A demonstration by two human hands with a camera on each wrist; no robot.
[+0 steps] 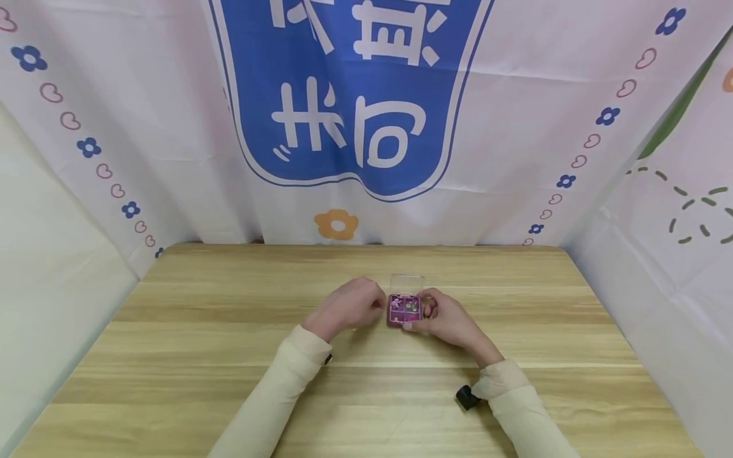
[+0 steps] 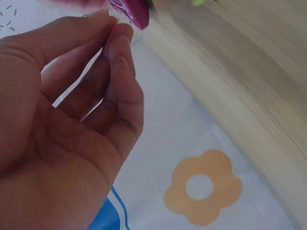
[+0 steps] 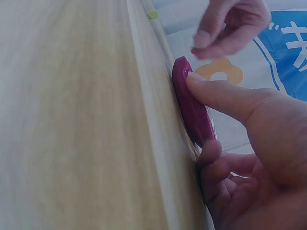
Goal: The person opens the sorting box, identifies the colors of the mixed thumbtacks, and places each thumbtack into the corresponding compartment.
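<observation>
A small magenta compartment box (image 1: 404, 310) stands on the table with its clear lid (image 1: 407, 284) raised at the back. Pink bits show in its back left compartment, greenish bits in the back right and a yellow bit in the front left. My right hand (image 1: 448, 318) grips the box by its right side, the thumb (image 3: 218, 96) on its near edge. Just left of the box is my left hand (image 1: 356, 303), fingers curled and fingertips together. Whether those tips pinch something tiny, I cannot tell. A small yellow-green disc (image 3: 152, 15) lies on the table near my left hand.
The wooden table (image 1: 200, 356) ends at a white cloth backdrop (image 1: 504, 159) with a blue emblem, close behind the box. White side walls (image 1: 653, 254) flank the table. A black wrist device (image 1: 466, 397) sits by my right sleeve.
</observation>
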